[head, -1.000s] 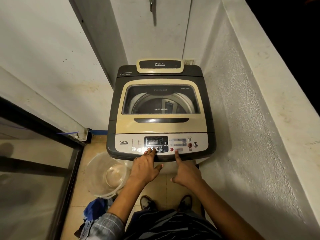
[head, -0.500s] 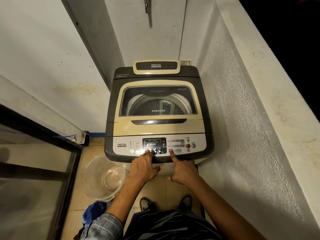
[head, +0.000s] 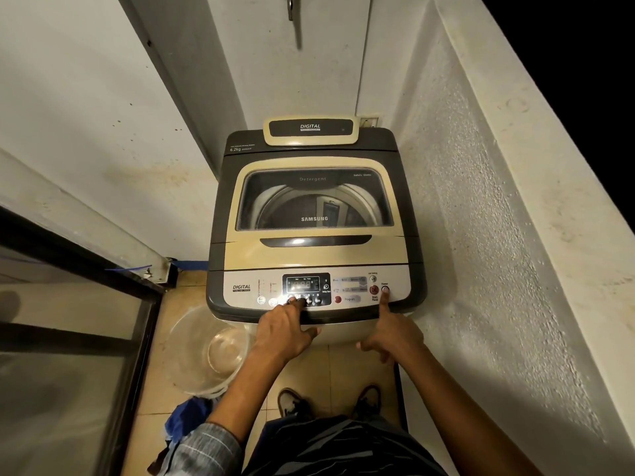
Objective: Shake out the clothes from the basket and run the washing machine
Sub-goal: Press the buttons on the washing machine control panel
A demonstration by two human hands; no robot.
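Note:
A grey and cream top-loading washing machine stands in the corner with its glass lid shut. Its control panel faces me, and the display is lit. My left hand rests on the panel's front edge, fingertips on the small buttons under the display. My right hand points with the index finger, whose tip touches the round power button at the panel's far right. Neither hand holds anything. A heap of blue clothes lies on the floor at my left.
A clear plastic tub sits on the tiled floor left of the machine. A black-framed glass door closes the left side. A rough white wall runs close along the right. My shoes stand just before the machine.
My right index finger has slid rightwards along the panel, from the buttons near the middle to the power button at the far right. My left hand has stayed under the display.

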